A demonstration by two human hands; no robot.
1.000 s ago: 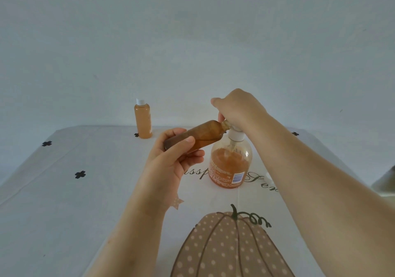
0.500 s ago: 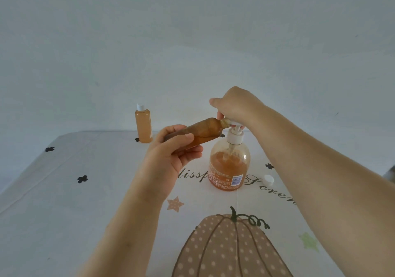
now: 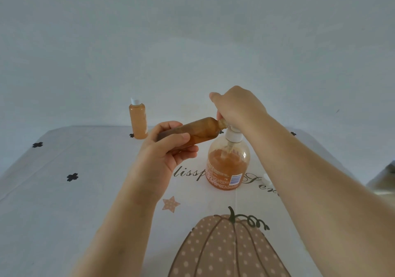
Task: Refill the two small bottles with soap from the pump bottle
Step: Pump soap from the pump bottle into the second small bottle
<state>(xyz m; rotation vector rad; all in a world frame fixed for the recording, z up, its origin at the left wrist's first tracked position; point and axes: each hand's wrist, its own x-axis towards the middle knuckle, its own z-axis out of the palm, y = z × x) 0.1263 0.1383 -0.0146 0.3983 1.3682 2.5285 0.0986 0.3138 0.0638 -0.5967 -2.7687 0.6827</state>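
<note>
**Q:** Where are your hands?

**A:** My left hand [image 3: 164,155] grips a small bottle [image 3: 203,130], thumb across its top side and fingers curled underneath. I hold it nearly on its side, base toward the left and open neck tipped slightly up toward the right. My right hand [image 3: 237,106] is curled down over the top of the pump bottle [image 3: 227,165]. Its fingers cover the nozzle, so I cannot tell how they sit on it. The small bottle's neck meets that hand just above the pump's white collar.

**Q:** And the soap?

**A:** The bottle in my grip looks amber-brown along its whole length. The pump bottle stands upright on the table [image 3: 64,212] between my forearms, label facing me, orange soap filling its lower body and the upper part clear.

**Q:** The other bottle?

**A:** The second bottle [image 3: 138,119] stands upright near the table's far edge, to the left and well apart from both hands. Its white top is on and orange soap reaches almost to its neck. A loose white cap [image 3: 267,179] lies just right of the pump bottle, partly hidden behind my right forearm.

**Q:** Anything else in frame?

**A:** The cloth carries a dotted pumpkin [image 3: 224,249] nearest me, a small star [image 3: 171,204], black clover marks and script lettering. A plain pale wall [image 3: 192,31] rises behind. A grey object [image 3: 384,180] at the right edge is cut off too far to identify.
</note>
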